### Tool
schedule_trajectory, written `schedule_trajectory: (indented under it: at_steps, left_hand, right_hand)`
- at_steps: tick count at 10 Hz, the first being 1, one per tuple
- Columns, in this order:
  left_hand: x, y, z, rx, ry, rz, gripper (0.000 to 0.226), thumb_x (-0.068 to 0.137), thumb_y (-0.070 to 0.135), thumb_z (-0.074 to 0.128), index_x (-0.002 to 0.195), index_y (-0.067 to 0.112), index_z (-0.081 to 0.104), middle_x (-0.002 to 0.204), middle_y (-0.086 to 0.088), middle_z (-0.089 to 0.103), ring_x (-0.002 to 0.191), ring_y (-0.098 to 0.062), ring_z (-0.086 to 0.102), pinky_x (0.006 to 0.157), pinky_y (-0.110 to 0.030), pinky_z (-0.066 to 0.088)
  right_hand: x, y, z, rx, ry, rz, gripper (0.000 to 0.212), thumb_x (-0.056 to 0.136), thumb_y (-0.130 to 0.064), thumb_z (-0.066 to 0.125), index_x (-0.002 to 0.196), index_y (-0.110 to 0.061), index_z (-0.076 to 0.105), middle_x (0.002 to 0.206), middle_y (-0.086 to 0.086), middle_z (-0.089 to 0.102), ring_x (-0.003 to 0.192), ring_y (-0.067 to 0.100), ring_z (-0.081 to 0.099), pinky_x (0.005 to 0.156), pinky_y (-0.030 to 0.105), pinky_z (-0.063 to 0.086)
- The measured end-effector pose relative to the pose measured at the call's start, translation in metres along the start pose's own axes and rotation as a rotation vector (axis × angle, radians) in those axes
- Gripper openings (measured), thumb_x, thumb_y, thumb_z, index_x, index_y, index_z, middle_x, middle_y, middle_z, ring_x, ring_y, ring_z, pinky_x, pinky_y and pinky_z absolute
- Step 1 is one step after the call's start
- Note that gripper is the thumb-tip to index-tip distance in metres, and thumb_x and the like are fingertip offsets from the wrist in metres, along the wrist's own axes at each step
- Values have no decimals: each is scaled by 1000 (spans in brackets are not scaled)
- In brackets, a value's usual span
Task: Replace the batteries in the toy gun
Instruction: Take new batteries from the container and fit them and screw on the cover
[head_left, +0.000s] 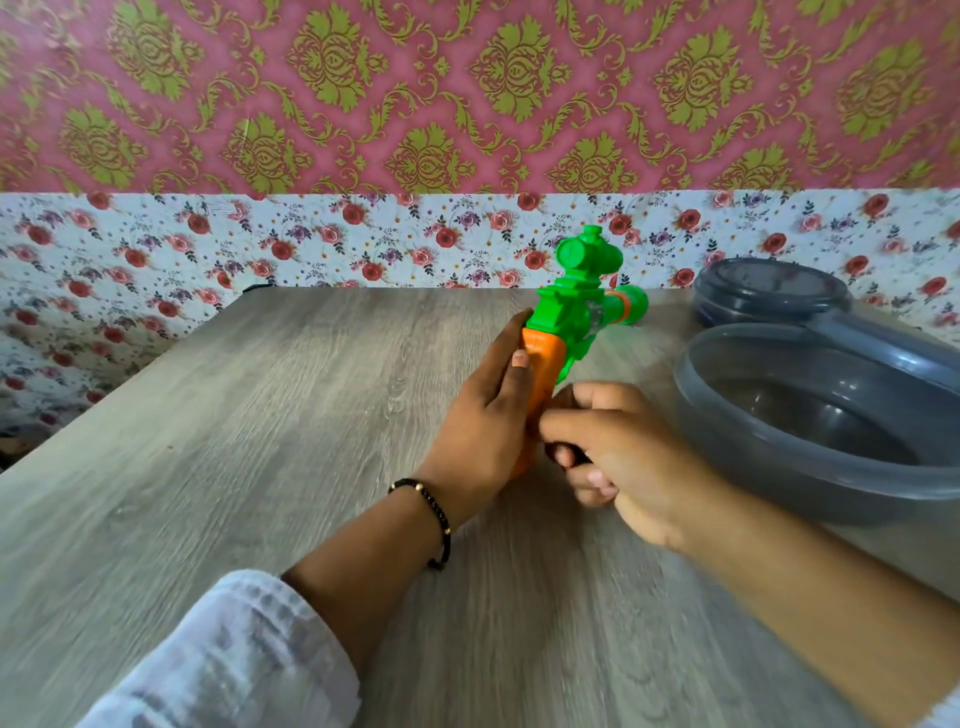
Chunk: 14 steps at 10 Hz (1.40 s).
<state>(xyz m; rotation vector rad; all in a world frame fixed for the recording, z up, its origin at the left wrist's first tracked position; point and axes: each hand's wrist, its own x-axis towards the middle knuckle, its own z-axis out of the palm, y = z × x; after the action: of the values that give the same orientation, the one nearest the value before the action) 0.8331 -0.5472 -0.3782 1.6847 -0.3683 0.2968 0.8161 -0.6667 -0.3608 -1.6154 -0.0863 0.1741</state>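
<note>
A green and orange plastic toy gun (571, 317) is held above the grey wood-grain table (208, 467), its orange grip wrapped by the left hand (485, 421). A small dark object, too blurred to identify, is pinched at the grip's base by the right hand (618, 452). A grey translucent plastic bowl (810, 467) and its lid (769, 291) are seen at the right.

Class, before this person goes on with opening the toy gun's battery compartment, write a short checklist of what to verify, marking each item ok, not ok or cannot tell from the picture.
1. Toy gun steadied: ok, the left hand grips its orange handle.
2. Right hand at the handle's base: ok.
3. What the right hand holds: cannot tell; something dark, mostly hidden.
4. Battery cover open: cannot tell, hands hide it.
5. Fresh batteries in sight: not ok, none visible.
6. Grey bowl within reach for parts: ok.
</note>
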Motion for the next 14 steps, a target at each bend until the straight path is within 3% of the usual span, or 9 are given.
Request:
schedule_trajectory:
  at_steps: [2, 3, 4, 5, 7, 9, 11, 13, 14]
  left_hand:
    - [1, 1, 1, -101, -27, -40, 38, 103, 17, 33, 136, 33, 39, 127, 10, 55, 113, 2, 55, 98, -12, 39]
    - [1, 3, 1, -111, -9, -42, 37, 103, 17, 33, 133, 36, 39, 128, 11, 56, 115, 1, 54, 100, -14, 40]
    - [1, 0, -1, -101, 13, -50, 35, 103, 20, 33, 131, 40, 40, 131, 6, 57, 118, -7, 55, 104, -21, 40]
    - [2, 0, -2, -96, -27, -45, 36, 103, 22, 32, 135, 38, 38, 136, 4, 53, 124, -10, 51, 107, -24, 37]
    - [5, -2, -11, -121, -56, -78, 37, 102, 31, 24, 137, 37, 35, 119, 11, 59, 93, 7, 61, 83, -11, 50]
    - [9, 1, -23, 28, -13, -109, 26, 101, 36, 29, 119, 30, 47, 91, 14, 60, 75, 2, 59, 67, -18, 51]
    - [19, -13, -37, 385, 91, -211, 31, 82, 42, 68, 79, 16, 51, 64, 6, 48, 58, -10, 45, 54, -26, 33]
    - [20, -10, -45, 513, 183, -333, 49, 56, 52, 62, 76, 7, 61, 75, -12, 64, 71, -30, 60, 63, -40, 49]
    - [20, -6, -48, 555, 199, -401, 36, 64, 47, 62, 66, 11, 54, 77, -18, 63, 82, -35, 63, 58, -31, 38]
  right_hand:
    - [1, 3, -16, -1309, 147, -1003, 5, 73, -17, 50, 71, -16, 54, 54, 4, 55, 44, 28, 52, 38, 31, 38]
    - [-4, 8, -11, -1252, 123, -947, 9, 77, -13, 47, 70, -13, 53, 54, 7, 55, 42, 26, 51, 39, 29, 35]
    - [-1, 1, 3, -146, 32, -149, 19, 82, 0, 52, 65, -8, 46, 49, 10, 46, 31, 12, 32, 37, 16, 25]
    - [1, 2, 1, 243, -64, 182, 27, 84, 4, 49, 62, -9, 42, 48, 4, 41, 27, 5, 20, 36, 8, 15]
    - [-2, -1, -4, 95, -12, 114, 16, 85, -4, 58, 70, -8, 51, 48, 1, 47, 28, 5, 23, 37, 9, 16]
    - [-3, 16, 6, -103, 101, -68, 18, 83, -2, 57, 67, -12, 54, 49, 1, 51, 29, 1, 32, 30, 14, 21]
    - [6, 32, 13, -325, 107, -317, 24, 78, -8, 69, 60, -16, 55, 44, -3, 55, 44, 11, 49, 50, 28, 36]
    - [8, 36, 12, -518, 89, -359, 21, 76, -18, 71, 61, -19, 56, 48, -6, 55, 45, 7, 47, 49, 32, 40]
    - [3, 32, 13, -642, 108, -416, 20, 76, -17, 69, 61, -18, 55, 47, -6, 53, 43, 6, 45, 47, 30, 39]
